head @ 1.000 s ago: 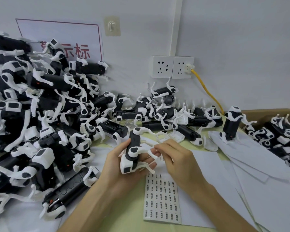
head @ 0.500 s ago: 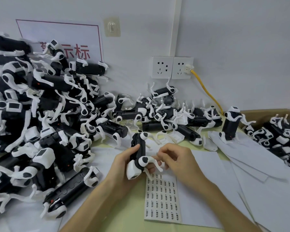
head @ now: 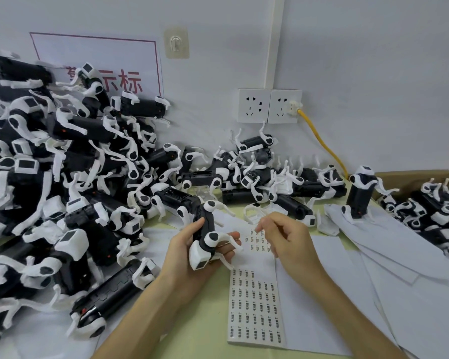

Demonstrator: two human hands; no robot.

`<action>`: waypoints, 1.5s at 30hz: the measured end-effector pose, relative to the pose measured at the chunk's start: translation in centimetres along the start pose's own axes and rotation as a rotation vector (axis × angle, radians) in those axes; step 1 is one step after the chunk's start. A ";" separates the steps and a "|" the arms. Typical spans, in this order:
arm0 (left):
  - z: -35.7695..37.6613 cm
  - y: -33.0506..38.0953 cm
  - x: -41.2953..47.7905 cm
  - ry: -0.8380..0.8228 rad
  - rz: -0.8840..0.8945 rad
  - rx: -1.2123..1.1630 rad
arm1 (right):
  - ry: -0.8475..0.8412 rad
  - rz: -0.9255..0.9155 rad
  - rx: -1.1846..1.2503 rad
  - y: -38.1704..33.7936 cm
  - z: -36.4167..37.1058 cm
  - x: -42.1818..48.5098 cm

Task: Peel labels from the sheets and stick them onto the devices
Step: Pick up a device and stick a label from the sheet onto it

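Black-and-white plastic, the device lies gripped in your left hand, just left of the label sheet on the tabletop. Your right hand hovers over the sheet's top rows, fingers curled; whether it pinches anything, the head view cannot show. With the sheet seemingly loose, peeling could drag it up whole and spoil the peel.

Black-and-white device tilted, head down, just beside flat label sheet
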State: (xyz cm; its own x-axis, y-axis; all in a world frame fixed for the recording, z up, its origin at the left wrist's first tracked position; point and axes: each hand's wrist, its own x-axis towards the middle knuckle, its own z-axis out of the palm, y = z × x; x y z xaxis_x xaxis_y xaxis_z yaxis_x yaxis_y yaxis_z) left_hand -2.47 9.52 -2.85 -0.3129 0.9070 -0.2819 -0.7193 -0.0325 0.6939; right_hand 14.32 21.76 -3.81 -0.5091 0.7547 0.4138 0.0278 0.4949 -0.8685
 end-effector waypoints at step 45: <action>-0.5 -0.2 0.2 0.028 -0.002 0.069 | -0.080 0.153 0.381 -1.6 0.0 0.0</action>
State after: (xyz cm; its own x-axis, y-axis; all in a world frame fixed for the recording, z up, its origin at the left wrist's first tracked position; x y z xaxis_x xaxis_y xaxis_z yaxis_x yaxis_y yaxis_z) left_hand -2.66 9.48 -3.34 -0.3297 0.8949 -0.3009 -0.6758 -0.0012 0.7371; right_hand 14.28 21.03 -2.43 -0.5897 0.7638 0.2623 -0.2039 0.1734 -0.9635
